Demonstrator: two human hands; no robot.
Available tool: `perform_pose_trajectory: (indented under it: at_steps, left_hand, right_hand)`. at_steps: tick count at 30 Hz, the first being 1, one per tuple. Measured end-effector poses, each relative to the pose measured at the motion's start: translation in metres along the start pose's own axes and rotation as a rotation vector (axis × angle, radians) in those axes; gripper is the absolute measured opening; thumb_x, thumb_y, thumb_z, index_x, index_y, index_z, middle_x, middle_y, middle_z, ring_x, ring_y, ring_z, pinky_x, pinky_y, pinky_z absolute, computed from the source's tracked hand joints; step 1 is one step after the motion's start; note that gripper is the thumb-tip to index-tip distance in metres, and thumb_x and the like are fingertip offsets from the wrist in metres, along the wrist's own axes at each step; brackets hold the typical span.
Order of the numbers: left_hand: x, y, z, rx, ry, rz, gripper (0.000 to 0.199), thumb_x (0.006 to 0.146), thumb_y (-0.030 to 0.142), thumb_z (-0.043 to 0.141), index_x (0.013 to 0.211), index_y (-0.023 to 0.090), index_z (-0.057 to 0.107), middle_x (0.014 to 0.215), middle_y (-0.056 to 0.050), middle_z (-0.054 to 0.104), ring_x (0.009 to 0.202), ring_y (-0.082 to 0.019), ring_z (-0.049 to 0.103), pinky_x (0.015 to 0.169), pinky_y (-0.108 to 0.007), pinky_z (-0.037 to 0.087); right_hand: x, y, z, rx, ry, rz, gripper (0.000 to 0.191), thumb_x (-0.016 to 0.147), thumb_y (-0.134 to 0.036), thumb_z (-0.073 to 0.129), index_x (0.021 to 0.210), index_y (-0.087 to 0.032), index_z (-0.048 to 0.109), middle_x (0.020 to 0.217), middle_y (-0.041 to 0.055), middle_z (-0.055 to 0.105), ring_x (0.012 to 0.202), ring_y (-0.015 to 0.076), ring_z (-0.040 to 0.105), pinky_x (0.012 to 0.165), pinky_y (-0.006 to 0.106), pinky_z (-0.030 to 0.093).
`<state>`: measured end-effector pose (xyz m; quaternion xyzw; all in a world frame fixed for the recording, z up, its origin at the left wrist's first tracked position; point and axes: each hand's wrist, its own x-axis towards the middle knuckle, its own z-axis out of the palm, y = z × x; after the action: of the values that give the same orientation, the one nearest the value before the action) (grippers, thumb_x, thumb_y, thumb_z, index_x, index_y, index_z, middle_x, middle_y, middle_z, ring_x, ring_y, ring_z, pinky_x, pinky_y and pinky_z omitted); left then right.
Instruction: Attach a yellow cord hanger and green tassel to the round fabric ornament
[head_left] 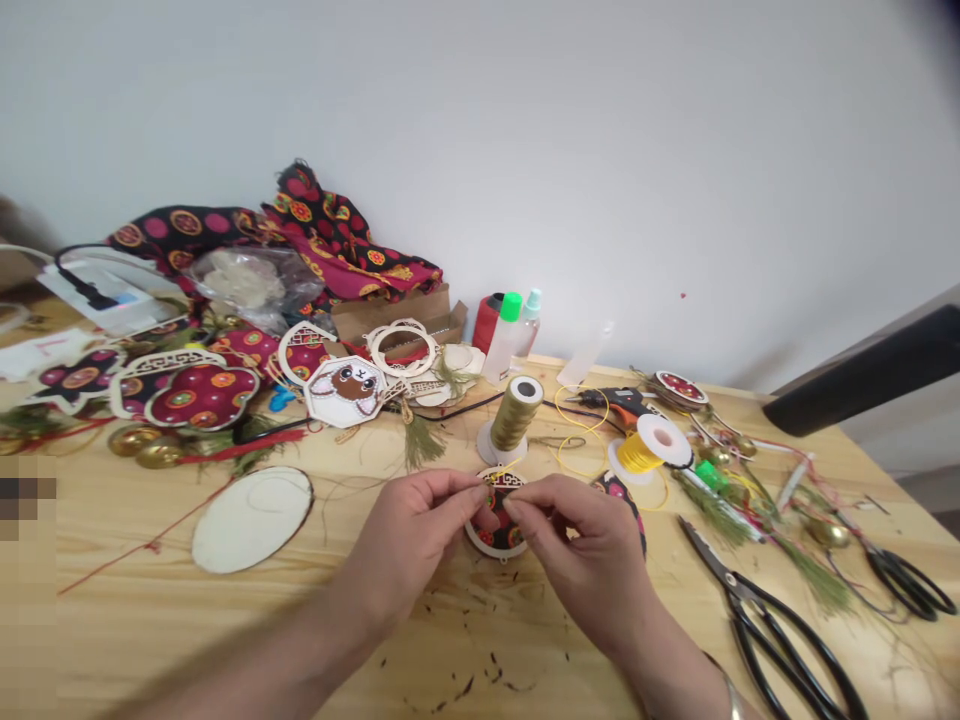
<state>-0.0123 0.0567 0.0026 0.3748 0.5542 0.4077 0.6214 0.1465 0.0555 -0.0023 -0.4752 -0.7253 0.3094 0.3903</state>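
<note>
My left hand (420,535) and my right hand (581,545) meet at the middle, fingertips pinched a short way apart. Just behind and below them is a round ornament (499,545) with dark red-and-black patterned fabric, a pale wooden rim and a fretwork top. A bit of yellow cord (510,467) shows at the left fingertips, by the ornament's top. What the right fingertips pinch is too small to make out. Another patterned piece (626,500) lies partly hidden behind my right hand. An olive thread spool (516,420) stands just beyond the ornament.
At right lie large black-handled scissors (772,620), smaller scissors (904,580), a yellow cord spool (651,450) and a glue gun (619,403). A white oval piece (251,520) lies left. Fabric (330,230), wooden ornaments and bottles (504,340) line the back.
</note>
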Motion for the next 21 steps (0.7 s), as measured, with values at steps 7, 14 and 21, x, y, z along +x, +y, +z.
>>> perform_pose_trajectory:
  at_steps: [7, 14, 21]
  left_hand:
    - [0.001, -0.0036, -0.0008, -0.004, -0.032, 0.025, 0.018, 0.076, 0.029, 0.066, 0.066, 0.015, 0.072, 0.063, -0.002, 0.071, 0.058, -0.013, 0.059, 0.054, -0.021, 0.042]
    - [0.0009, -0.0058, 0.0, 0.044, -0.04, 0.022, 0.016, 0.076, 0.029, 0.066, 0.067, 0.017, 0.072, 0.061, 0.0, 0.07, 0.056, -0.013, 0.057, 0.051, -0.02, 0.039]
    - [-0.001, -0.0043, 0.002, 0.104, -0.127, 0.048, 0.021, 0.073, 0.034, 0.069, 0.059, 0.018, 0.07, 0.06, 0.001, 0.069, 0.061, -0.014, 0.057, 0.063, -0.023, 0.042]
  right_hand:
    - [-0.0005, -0.0005, 0.0013, 0.057, 0.058, 0.103, 0.01, 0.081, -0.022, 0.061, 0.073, -0.019, 0.067, 0.063, 0.0024, 0.068, 0.05, 0.0124, 0.056, 0.047, 0.024, 0.043]
    - [-0.002, 0.0, 0.0039, 0.2, 0.045, 0.024, 0.009, 0.083, -0.018, 0.059, 0.075, -0.019, 0.063, 0.078, 0.0052, 0.068, 0.066, 0.015, 0.061, 0.057, 0.026, 0.048]
    - [-0.0032, 0.0016, 0.0064, 0.424, 0.038, 0.064, 0.008, 0.083, -0.02, 0.062, 0.075, -0.019, 0.062, 0.085, 0.005, 0.067, 0.068, 0.0134, 0.062, 0.061, 0.026, 0.051]
